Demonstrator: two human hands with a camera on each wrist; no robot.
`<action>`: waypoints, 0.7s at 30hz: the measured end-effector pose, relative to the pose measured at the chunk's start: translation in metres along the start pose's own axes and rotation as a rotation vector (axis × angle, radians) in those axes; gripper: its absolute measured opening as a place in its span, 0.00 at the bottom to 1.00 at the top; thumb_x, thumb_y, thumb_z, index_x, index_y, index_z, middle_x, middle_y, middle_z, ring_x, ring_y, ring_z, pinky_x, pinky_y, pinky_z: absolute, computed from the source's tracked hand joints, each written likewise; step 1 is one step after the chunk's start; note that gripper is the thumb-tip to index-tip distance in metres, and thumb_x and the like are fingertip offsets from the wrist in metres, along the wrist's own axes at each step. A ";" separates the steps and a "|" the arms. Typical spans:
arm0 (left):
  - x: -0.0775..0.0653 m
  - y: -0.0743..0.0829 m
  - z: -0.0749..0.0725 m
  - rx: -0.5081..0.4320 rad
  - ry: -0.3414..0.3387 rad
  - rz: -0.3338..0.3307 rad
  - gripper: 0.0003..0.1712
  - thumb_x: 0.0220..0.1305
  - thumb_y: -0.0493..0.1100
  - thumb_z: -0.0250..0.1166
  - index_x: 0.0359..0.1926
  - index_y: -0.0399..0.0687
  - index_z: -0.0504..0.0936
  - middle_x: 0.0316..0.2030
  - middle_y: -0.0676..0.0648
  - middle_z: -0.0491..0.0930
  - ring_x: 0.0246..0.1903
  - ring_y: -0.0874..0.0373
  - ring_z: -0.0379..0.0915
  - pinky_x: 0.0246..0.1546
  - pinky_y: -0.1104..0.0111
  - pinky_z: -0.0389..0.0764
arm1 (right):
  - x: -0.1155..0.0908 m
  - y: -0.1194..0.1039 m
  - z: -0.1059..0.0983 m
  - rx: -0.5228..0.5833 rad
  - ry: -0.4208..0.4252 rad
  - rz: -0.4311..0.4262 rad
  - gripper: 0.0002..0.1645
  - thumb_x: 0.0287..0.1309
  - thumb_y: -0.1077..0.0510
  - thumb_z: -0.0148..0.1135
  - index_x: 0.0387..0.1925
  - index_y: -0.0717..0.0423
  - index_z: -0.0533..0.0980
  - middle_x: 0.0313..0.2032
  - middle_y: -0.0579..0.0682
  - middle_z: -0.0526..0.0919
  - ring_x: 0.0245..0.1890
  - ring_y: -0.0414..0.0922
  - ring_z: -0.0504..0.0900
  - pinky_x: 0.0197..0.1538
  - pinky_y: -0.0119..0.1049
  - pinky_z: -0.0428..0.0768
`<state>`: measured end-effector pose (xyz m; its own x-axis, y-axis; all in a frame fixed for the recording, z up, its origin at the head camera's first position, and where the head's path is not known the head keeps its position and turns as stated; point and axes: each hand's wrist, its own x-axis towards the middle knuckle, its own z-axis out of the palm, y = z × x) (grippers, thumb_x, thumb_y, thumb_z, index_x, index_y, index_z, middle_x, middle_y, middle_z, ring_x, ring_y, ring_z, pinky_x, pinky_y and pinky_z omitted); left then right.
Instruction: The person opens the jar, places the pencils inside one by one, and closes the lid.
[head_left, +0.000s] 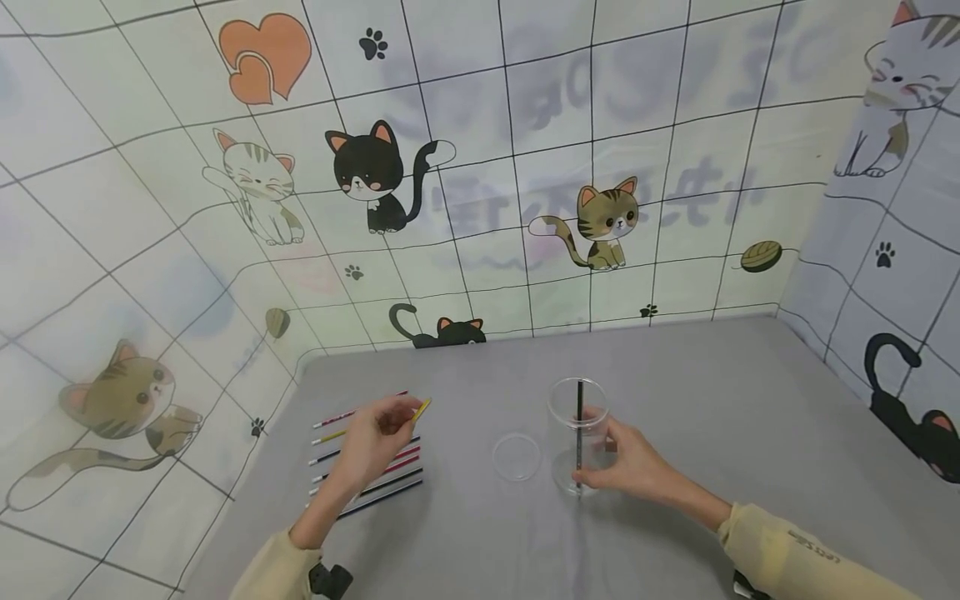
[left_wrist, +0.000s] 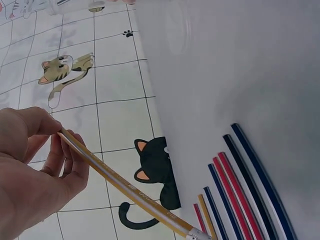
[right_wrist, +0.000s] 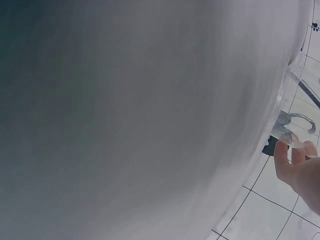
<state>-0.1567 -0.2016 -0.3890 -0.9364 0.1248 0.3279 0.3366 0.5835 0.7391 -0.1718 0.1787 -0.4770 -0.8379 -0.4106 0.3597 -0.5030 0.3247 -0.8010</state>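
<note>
My left hand (head_left: 378, 437) pinches a yellow pencil (left_wrist: 125, 186) near one end, above a row of pencils. In the left wrist view the pencil slants down, its pale eraser end at the bottom edge. The row on the table holds several pencils, red, yellow and dark, among them a dark blue pencil (left_wrist: 260, 175). My right hand (head_left: 630, 458) grips a clear cylindrical jar (head_left: 558, 437) from its right side, thumb low and fingers behind. A single black pencil (head_left: 580, 404) stands upright in the jar. In the right wrist view the fingers and the jar show only at the right edge.
A clear round lid (head_left: 516, 457) lies flat on the grey table (head_left: 480, 533), between the pencil row and the jar. A cloth printed with cats (head_left: 480, 208) and grid lines rises behind the table and along both sides.
</note>
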 end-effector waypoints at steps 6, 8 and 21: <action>0.009 0.016 0.003 -0.018 -0.007 0.015 0.15 0.61 0.25 0.65 0.46 0.41 0.85 0.35 0.46 0.82 0.33 0.57 0.78 0.36 0.69 0.81 | 0.000 0.000 0.000 -0.001 -0.005 0.004 0.48 0.44 0.55 0.81 0.65 0.62 0.69 0.58 0.55 0.79 0.52 0.48 0.79 0.53 0.55 0.78; 0.013 0.022 0.004 -0.029 -0.015 0.026 0.15 0.61 0.26 0.64 0.47 0.41 0.84 0.36 0.46 0.82 0.34 0.56 0.78 0.38 0.68 0.82 | 0.000 0.000 0.000 -0.001 -0.007 0.009 0.48 0.44 0.54 0.81 0.65 0.63 0.69 0.59 0.56 0.78 0.52 0.48 0.79 0.53 0.55 0.78; 0.041 0.064 0.004 -0.149 -0.077 0.109 0.15 0.62 0.27 0.65 0.49 0.39 0.82 0.38 0.44 0.82 0.40 0.51 0.82 0.43 0.64 0.83 | -0.001 0.000 0.000 0.003 -0.016 0.025 0.48 0.45 0.54 0.81 0.65 0.62 0.68 0.58 0.56 0.79 0.52 0.52 0.79 0.53 0.56 0.77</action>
<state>-0.1742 -0.1553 -0.3304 -0.8965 0.2452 0.3689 0.4419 0.4387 0.7825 -0.1709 0.1793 -0.4769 -0.8468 -0.4161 0.3314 -0.4809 0.3326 -0.8112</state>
